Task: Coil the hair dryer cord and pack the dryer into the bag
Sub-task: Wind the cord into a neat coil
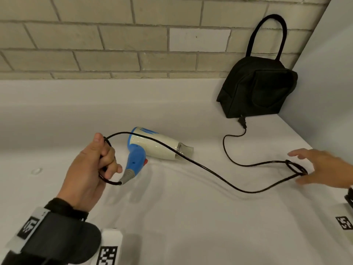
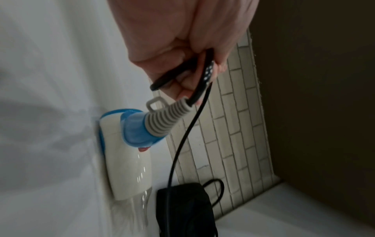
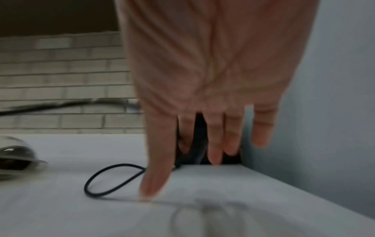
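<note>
Head view: the black bag (image 1: 257, 88) stands at the far right corner, the dryer (image 1: 152, 145) lies on its side mid-table, nozzle pointing right. The cord (image 1: 210, 172) trails rightward from the left hand (image 1: 89, 171), which grips its first loops. The right hand (image 1: 324, 167), fingers spread, is nearer the slack.

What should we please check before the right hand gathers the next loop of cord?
1. Left hand grips the cord near the dryer: ok.
2. Right hand has a grip on the small loop: not ok, fingers straight.
3. Plug free, lying by the bag: ok.
4. Cord free of knots: cannot tell at the loop.
5. Bag open for packing: cannot tell.
</note>
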`<state>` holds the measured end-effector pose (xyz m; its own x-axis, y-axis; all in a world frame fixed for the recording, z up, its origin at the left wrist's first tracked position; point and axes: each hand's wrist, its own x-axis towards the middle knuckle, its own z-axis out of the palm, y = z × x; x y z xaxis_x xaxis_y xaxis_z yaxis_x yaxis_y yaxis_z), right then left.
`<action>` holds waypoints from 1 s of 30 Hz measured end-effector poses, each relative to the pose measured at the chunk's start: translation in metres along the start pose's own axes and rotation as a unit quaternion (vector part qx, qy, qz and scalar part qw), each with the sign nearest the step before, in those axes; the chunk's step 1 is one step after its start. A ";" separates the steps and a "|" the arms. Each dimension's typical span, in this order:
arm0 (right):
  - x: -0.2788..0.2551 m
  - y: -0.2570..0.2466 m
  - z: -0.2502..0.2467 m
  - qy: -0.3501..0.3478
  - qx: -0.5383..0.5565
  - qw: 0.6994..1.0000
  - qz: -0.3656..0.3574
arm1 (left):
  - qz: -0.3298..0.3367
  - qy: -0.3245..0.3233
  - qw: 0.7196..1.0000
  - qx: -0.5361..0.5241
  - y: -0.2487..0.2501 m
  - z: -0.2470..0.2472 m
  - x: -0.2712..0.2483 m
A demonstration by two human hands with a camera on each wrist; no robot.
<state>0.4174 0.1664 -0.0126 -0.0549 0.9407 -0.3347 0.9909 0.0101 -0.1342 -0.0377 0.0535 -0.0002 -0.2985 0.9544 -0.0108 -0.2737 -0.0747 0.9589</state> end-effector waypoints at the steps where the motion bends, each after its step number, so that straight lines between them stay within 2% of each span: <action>1: -0.004 -0.006 -0.003 -0.034 -0.009 0.999 -0.013 | -0.007 -0.012 1.000 0.008 0.001 0.006 -0.002; 2: -0.007 -0.012 -0.008 -0.041 -0.003 0.998 -0.048 | -0.013 -0.026 0.999 0.015 0.002 0.011 -0.004; 5: -0.023 -0.042 -0.026 0.017 0.109 0.977 -0.181 | -0.034 -0.070 0.997 0.029 0.003 0.029 -0.009; 8: -0.060 -0.120 -0.033 0.047 0.206 0.932 -0.295 | -0.057 -0.130 0.990 0.013 0.001 0.047 -0.011; 10: -0.067 -0.165 -0.016 0.048 0.202 0.922 -0.328 | -0.059 -0.173 0.983 0.007 -0.001 0.057 -0.012; 13: -0.052 -0.208 0.026 0.052 0.179 0.925 -0.332 | -0.067 -0.214 0.974 -0.024 0.001 0.066 -0.013; 15: -0.038 -0.218 0.042 0.061 0.226 0.922 -0.307 | -0.074 -0.227 0.970 -0.052 0.002 0.064 -0.012; 19: -0.031 -0.219 0.049 0.090 0.371 0.874 -0.300 | -0.107 -0.216 0.963 -0.120 0.006 0.054 -0.012; 22: -0.028 -0.224 0.043 0.167 0.444 0.838 -0.270 | -0.133 -0.207 0.960 -0.135 0.005 0.057 -0.015; 24: -0.024 -0.229 0.042 0.211 0.432 0.841 -0.247 | -0.127 -0.220 0.962 -0.104 0.001 0.065 -0.019; 25: -0.023 -0.233 0.044 0.204 0.415 0.856 -0.233 | -0.113 -0.230 0.963 -0.086 -0.001 0.070 -0.021; 28: -0.027 -0.246 0.064 0.132 0.284 0.923 -0.222 | -0.040 -0.270 0.962 -0.014 -0.007 0.081 -0.026; 30: -0.039 -0.253 0.072 0.106 0.203 0.941 -0.250 | 0.005 -0.277 0.959 0.054 -0.012 0.085 -0.027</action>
<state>0.1602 0.1028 -0.0331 -0.4330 0.8999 0.0526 0.7172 0.3793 -0.5846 0.0510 0.0536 0.0124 0.2392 0.9634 0.1212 -0.1678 -0.0820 0.9824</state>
